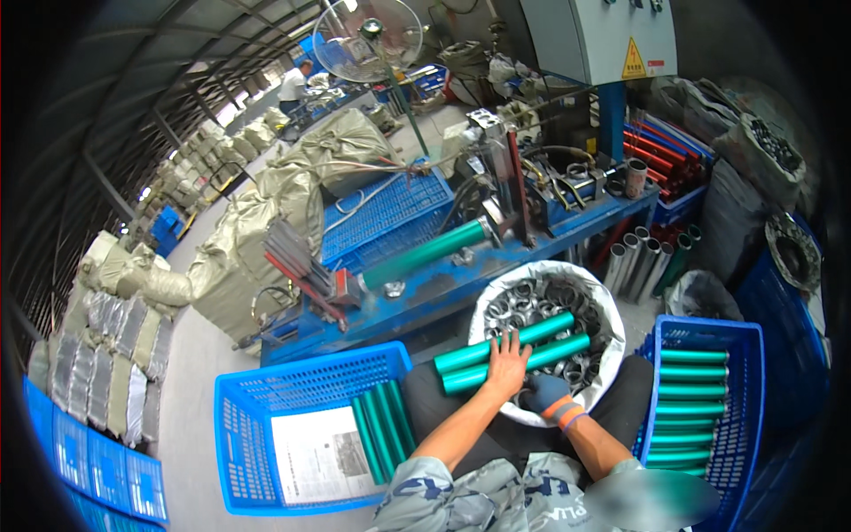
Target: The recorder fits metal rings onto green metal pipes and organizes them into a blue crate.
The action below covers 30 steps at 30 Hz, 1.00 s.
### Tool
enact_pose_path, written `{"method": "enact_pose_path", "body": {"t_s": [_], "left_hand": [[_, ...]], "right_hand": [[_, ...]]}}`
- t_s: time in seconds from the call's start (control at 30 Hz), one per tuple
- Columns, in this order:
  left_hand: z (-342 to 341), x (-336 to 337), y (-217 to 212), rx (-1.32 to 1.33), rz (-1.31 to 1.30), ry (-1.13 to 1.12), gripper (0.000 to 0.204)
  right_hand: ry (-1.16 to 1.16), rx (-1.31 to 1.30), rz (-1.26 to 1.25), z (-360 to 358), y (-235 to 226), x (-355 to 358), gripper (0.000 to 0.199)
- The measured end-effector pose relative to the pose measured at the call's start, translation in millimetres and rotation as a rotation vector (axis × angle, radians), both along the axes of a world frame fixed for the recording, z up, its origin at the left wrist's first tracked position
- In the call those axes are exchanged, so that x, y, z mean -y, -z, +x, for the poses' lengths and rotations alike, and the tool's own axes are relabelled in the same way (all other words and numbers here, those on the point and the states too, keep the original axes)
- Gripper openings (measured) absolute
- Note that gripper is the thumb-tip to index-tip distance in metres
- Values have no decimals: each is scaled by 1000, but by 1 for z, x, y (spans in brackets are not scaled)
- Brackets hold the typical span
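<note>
Two shiny green metal tubes [551, 329] lie side by side across my lap and the near part of a white sack [610, 306]. The sack holds many loose metal rings [567, 293]. My left hand [507, 365], bare, rests on top of the tubes with its fingers spread over them. My right hand [546, 394], in a blue-grey glove, reaches into the sack's near side, just below the tubes. Its fingertips are hidden among the rings, so I cannot see whether they hold one. Another green tube [430, 253] lies in a bench machine [496, 208] ahead.
A blue basket [238, 443] at left holds several green tubes and a printed sheet. At right, another blue basket [753, 390] holds stacked green tubes. A blue workbench [417, 301] stands ahead, with bare and red tubes to its right. A fan [370, 31] and a distant person [292, 87] are behind.
</note>
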<state>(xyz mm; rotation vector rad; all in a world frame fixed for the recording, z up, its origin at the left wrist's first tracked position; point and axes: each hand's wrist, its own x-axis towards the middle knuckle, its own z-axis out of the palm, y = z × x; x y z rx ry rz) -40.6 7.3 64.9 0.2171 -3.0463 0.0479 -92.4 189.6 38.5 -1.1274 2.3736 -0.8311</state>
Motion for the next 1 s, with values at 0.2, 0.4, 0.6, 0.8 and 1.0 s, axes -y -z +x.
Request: {"method": "enact_pose_path", "body": {"t_s": [0.2, 0.4, 0.6, 0.8, 1.0], "left_hand": [[36, 17, -101, 104, 350, -90, 77], [135, 26, -197, -79, 515, -273, 74], [185, 37, -172, -130, 582, -413, 69], [158, 33, -200, -21, 563, -330, 58], [167, 37, -193, 49, 523, -247, 59]], "right_hand": [[-116, 508, -14, -16, -19, -48, 37], [259, 1235, -719, -13, -4, -70, 36], [168, 1626, -1118, -3, -70, -32, 87], [84, 1441, -981, -22, -97, -21, 104], [77, 1098, -832, -23, -73, -26, 75]]}}
